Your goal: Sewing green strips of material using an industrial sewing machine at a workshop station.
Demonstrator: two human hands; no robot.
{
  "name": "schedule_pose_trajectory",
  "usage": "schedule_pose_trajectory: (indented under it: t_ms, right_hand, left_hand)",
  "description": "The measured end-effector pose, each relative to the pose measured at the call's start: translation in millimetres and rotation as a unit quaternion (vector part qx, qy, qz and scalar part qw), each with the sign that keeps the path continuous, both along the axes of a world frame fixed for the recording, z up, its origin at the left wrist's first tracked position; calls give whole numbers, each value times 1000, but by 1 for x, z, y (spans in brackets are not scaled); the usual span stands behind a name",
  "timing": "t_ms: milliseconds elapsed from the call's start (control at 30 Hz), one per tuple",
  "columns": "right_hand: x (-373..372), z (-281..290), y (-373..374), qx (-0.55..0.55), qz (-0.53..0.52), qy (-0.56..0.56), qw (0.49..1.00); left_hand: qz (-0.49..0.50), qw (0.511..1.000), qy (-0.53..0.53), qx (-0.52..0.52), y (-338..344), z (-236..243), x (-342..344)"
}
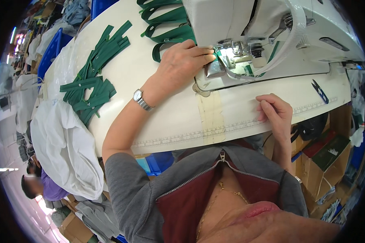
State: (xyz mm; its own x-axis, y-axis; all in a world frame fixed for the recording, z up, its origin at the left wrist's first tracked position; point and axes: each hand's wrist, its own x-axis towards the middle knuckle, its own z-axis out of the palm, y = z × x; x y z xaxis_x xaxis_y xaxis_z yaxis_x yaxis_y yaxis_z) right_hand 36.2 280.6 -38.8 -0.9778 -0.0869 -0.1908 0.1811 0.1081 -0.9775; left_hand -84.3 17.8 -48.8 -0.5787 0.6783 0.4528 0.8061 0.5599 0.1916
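My left hand (pixel 181 62), a watch on its wrist, reaches to the white sewing machine (pixel 219 18). Its thumb and fingers press together on the end of a green fabric strip (pixel 215 52) beside the metal presser foot (pixel 228 60). More green strips (pixel 166 34) lie in loops behind that hand. Over the front of the table, my right hand (pixel 275 111) is loosely curled, with nothing visible in it. Black thread snips (pixel 320 92) lie to its right.
A pile of green strips (pixel 95 69) lies on the white table (pixel 158 123) at left, near a white cloth bundle (pixel 67 141). A measuring tape (pixel 182 137) runs along the front edge. Cardboard boxes (pixel 322 162) stand below right. Another person (pixel 50 184) is at far left.
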Motion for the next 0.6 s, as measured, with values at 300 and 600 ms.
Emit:
schedule_pose_trajectory:
  t_ms: [300, 600]
  right_hand:
    - [4, -2, -4, -11, -1, 1, 1000]
    - [1, -5, -1, 16, -29, 10, 999]
  left_hand:
    - [52, 997, -48, -25, -8, 1, -3]
    - [116, 989, 92, 17, -59, 7, 19]
